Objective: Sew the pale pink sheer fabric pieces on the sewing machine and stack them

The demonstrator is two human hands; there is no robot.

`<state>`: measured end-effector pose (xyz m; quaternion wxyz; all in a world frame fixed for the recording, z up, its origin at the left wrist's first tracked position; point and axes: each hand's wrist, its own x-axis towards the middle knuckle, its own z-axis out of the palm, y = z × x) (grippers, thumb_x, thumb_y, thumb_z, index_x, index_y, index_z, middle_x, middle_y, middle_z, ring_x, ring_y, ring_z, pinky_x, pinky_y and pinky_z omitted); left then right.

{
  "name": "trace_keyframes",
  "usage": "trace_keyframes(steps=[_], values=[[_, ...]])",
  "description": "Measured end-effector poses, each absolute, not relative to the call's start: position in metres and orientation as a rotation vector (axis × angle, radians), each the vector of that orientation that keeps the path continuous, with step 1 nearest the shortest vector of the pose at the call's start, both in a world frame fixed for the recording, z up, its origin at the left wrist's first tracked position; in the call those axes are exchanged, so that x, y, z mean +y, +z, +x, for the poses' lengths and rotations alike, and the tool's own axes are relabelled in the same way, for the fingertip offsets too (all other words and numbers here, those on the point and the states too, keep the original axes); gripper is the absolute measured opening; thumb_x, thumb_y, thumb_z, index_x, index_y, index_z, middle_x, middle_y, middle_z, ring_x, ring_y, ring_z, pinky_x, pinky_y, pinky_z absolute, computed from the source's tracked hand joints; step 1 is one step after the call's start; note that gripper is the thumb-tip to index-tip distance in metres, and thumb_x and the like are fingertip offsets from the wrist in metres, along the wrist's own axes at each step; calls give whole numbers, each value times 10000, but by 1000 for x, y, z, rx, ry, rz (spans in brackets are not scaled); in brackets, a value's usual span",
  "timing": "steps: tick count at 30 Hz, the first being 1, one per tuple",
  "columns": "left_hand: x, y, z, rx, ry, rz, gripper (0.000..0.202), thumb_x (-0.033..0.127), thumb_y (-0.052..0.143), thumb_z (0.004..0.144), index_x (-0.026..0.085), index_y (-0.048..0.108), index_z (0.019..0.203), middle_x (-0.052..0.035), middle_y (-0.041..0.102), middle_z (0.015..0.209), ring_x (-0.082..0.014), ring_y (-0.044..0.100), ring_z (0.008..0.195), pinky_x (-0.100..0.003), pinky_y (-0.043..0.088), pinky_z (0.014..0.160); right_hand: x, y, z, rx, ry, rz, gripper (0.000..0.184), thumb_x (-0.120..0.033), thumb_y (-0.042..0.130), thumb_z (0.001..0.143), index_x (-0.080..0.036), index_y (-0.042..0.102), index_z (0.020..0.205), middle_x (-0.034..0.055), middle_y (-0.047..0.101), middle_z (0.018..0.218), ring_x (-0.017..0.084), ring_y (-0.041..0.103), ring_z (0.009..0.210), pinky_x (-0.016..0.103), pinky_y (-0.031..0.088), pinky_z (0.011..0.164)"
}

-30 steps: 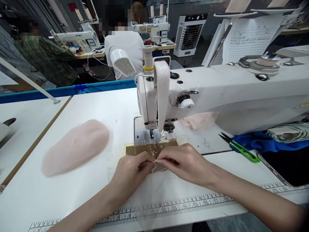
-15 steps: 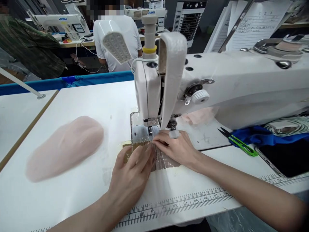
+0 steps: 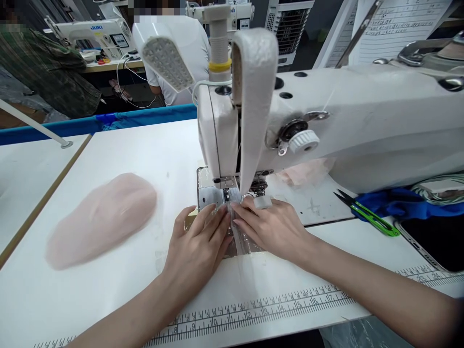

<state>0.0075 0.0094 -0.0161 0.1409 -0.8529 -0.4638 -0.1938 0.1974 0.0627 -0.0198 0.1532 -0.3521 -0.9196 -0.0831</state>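
A narrow strip of sheer, pale fabric runs from under the presser foot of a white sewing machine toward me. On its left side, my left hand lies palm down, fingers stretched and spread, fingertips at the strip's edge near the foot. From the right, my right hand rests with extended fingers on the strip, its tips slightly apart. Both hands lie over a shiny, film-covered plate in the table. What lies beneath the fingers is partly hidden.
A sheer pink fabric piece lies on the left of the white table. Green thread snips, blue cloth and a phone sit at right. A printed ruler follows the front edge. Two people are beyond.
My left fingers have straightened and moved forward toward the foot. The right hand's fingertips have separated from their bunched position. More of the strip shows between the hands; the view has shifted slightly.
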Motion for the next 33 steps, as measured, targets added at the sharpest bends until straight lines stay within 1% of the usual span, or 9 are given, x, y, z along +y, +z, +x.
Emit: trace_keyframes(steps=[6,10,13,24,30,33], values=[[14,-21,9,-1375,-578,-2440,292,234,521,938,162,623,1202,-87,681,1190,-251,571,1178,-458,302,1029,68,-18,196,-2635,-278,-1052,279,-273,469,960,-165,702,1070,69,687,1064,138,567,652,301,323,517],[16,-23,11,-1385,-581,-2423,282,250,524,939,160,634,1182,-89,691,1170,-245,569,1181,-455,299,1034,70,-18,195,-2636,-293,-1069,277,-274,472,962,-180,698,1093,34,696,1015,137,549,641,306,323,517],[17,-23,11,-1384,-572,-2421,278,253,520,941,158,636,1174,-90,688,1175,-243,566,1187,-459,300,1032,71,-19,195,-2630,-297,-1065,278,-267,470,962,-187,703,1091,26,701,992,138,546,646,308,321,522],[17,-24,10,-1396,-560,-2431,285,260,507,951,167,623,1193,-72,686,1185,-237,568,1186,-462,303,1029,71,-18,196,-2638,-316,-1063,275,-261,462,966,-187,700,1082,50,696,1014,145,552,666,308,322,547],[17,-25,9,-1405,-561,-2432,289,277,493,958,178,622,1197,-67,684,1189,-238,563,1191,-463,305,1024,70,-18,195,-2653,-312,-1093,290,-250,449,966,-193,691,1116,69,692,1037,152,561,684,303,280,535],[19,-24,8,-1411,-561,-2437,290,274,487,961,176,622,1198,-65,683,1191,-240,563,1189,-464,304,1021,70,-17,195,-2664,-334,-1111,310,-253,426,975,-200,688,1131,64,695,1026,159,567,691,307,270,527]])
